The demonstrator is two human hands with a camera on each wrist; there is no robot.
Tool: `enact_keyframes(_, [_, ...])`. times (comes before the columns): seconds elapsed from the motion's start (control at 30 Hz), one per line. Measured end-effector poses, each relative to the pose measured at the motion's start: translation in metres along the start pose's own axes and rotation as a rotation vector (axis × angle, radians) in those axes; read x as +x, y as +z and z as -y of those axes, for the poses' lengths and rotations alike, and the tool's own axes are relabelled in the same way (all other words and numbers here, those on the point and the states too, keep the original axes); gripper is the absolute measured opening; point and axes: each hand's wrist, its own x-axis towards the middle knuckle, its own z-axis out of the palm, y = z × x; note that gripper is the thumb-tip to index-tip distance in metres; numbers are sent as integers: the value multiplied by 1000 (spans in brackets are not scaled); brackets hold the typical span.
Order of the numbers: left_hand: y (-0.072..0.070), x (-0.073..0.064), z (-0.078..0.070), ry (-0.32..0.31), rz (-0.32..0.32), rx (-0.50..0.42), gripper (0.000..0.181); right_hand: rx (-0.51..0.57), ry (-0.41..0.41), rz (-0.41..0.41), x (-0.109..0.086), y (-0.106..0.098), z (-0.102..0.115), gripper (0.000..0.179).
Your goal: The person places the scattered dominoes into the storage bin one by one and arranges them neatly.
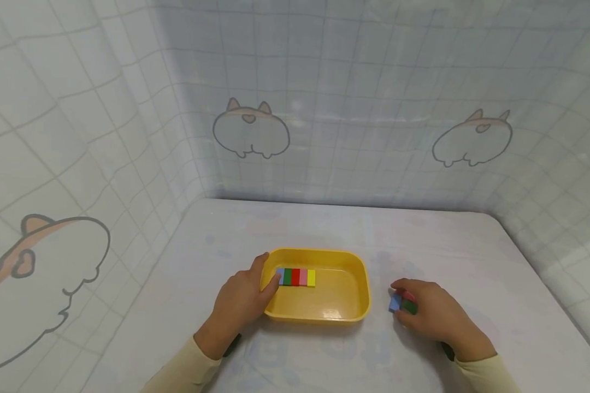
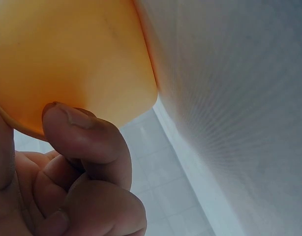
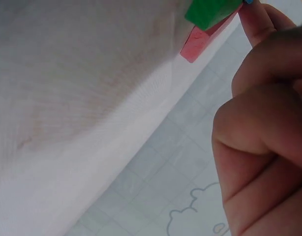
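My left hand (image 1: 241, 297) grips the left rim of a yellow plastic tray (image 1: 319, 319), its thumb over the inside edge. In the left wrist view, curled fingers (image 2: 87, 142) lie against the tray's outer wall (image 2: 77, 54). Inside the tray, a row of coloured blocks (image 1: 295, 277) runs blue, green, red, pink, yellow. To the right of the tray, my right hand (image 1: 435, 311) has thumb and finger curled round a blue block (image 1: 395, 302). Close under that hand are a green block (image 1: 409, 307) and a pink block (image 3: 194, 45), partly covered in the head view.
A pale cloth with faint prints covers the table (image 1: 324, 360). Grid-patterned curtains (image 1: 354, 98) with cartoon animal drawings stand at the back and both sides.
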Motion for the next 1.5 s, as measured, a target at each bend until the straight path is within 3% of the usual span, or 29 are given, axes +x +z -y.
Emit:
enact_keyframes(0.5, [6, 1, 6, 25, -20, -6, 68, 58, 83, 144, 19, -16, 6, 43])
enact_keyframes(0.77, [4, 1, 5, 1, -23, 10, 67, 80, 78, 204, 34, -29, 22, 57])
enact_keyframes(1.0, [4, 1, 4, 21, -8, -4, 67, 77, 67, 167, 45, -35, 38, 59])
enact_keyframes(1.2, [3, 0, 5, 24, -32, 10, 66, 172, 112, 130, 58, -48, 53, 59])
enact_keyframes(1.5, [1, -1, 0, 18, -2, 3, 67, 111, 28, -19, 74, -56, 66, 59])
